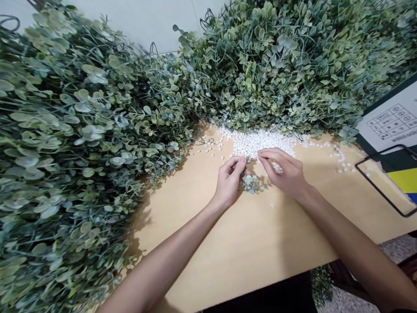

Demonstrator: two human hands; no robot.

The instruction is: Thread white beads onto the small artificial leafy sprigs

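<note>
My left hand (230, 177) is closed, thumb against fingers, on a small leafy sprig (253, 184) with grey-green leaves that hang below the fingers over the table. To its right, my right hand (282, 167) makes a pinch, its fingertips a short way from the left ones. Whatever lies between those right fingertips is too small to make out. Just beyond both hands spreads a heap of small white pieces (257, 142), looking like beads or caps.
Large piles of leafy greenery (81, 143) line the left side and the back (286, 69) of the wooden table (208, 256). At the right lie a clipboard with a printed sheet (392, 119) and a black wire frame (374, 191). Loose white pieces (343, 163) are scattered near them.
</note>
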